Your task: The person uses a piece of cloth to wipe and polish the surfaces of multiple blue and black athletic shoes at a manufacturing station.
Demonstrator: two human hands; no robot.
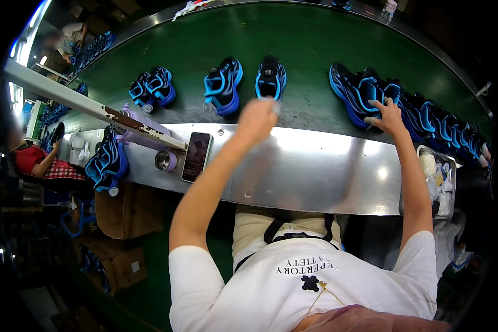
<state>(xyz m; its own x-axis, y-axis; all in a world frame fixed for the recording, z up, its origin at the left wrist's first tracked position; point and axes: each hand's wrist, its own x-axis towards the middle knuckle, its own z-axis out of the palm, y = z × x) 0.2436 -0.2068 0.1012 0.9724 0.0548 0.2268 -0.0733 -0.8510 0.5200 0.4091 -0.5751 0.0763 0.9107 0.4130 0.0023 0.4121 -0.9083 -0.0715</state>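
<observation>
- The black sneaker with bright blue trim and a blue sole [270, 67] stands on the flat green work surface [307, 39], just beyond the shiny metal desk [315, 171], its heel toward the person.
- It should handle as a light thing: soft, yielding upper, stiffer and grippier sole, little risk of breaking. The heel counter or the padded collar looks the best place to take hold; the toe would likely flex more.
- The left hand [256, 120] is at that heel, fingers bunched and blurred by motion; whether they have closed on the shoe I cannot tell. Its forearm slants forward and inward across the desk, elbow bent outward.
- The right hand [391, 120] reaches forward with the arm nearly straight, palm down, thumb and fingers parted, pale coverings on the fingertips [389, 102]. It touches the collar area of the black-and-blue sneakers at the near end of the right-hand row [346, 91]; whether it grips one I cannot tell.
- Those sneakers stand close together, so a lifted one could drag its neighbour.
</observation>
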